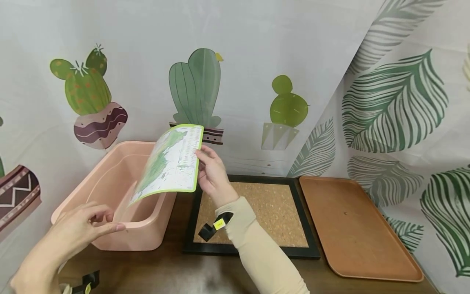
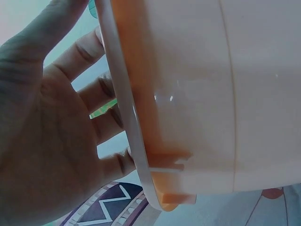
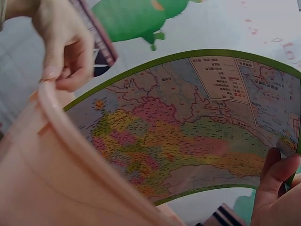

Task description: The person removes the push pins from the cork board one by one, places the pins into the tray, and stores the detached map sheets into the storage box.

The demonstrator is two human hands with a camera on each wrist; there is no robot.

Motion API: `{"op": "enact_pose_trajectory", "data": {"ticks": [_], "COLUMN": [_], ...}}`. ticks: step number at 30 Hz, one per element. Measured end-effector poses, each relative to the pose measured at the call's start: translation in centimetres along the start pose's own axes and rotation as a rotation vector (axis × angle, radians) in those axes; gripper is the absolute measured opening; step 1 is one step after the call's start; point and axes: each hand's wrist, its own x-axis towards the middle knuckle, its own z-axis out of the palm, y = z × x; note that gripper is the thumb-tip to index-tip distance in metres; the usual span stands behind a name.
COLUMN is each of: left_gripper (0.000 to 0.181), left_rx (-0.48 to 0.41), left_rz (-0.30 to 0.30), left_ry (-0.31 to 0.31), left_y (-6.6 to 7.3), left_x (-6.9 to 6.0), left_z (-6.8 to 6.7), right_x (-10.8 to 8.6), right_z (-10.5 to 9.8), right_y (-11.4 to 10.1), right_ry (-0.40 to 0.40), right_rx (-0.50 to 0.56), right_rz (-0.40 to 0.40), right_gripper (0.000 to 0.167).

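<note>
My right hand pinches the right edge of a bendy printed map sheet with a green border. The sheet bows and slopes left, its lower left end hanging over the pink plastic basin. One side is pale with green areas; its other side is a many-coloured map in the right wrist view. My left hand is at the basin's near left rim, thumb against it and fingers curled. In the left wrist view the left fingertips pass behind the rim and are hidden.
Right of the basin lies a black-framed cork board, partly under my right forearm. A brown tray lies farther right. All rest on a dark wooden table. A cloth printed with cacti and leaves hangs behind.
</note>
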Motion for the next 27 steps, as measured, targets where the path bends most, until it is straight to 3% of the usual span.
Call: {"op": "enact_pose_trajectory", "data": {"ticks": [13,27], "left_gripper": [0.04,0.041], "left_rx": [0.013,0.0], "left_rz": [0.001,-0.018], "left_ry": [0.004,0.004], "left_y": [0.0,0.0], "left_x": [-0.1,-0.1], "left_z": [0.1,0.0], "right_x": [-0.1,0.0], "right_z": [0.0,-0.1], "right_y": [3.6,5.3], "right_ry": [0.017,0.069], "right_rx": [-0.09,-0.175], "right_rz": [0.049,0.037], "right_gripper": [0.018,0.019]}}
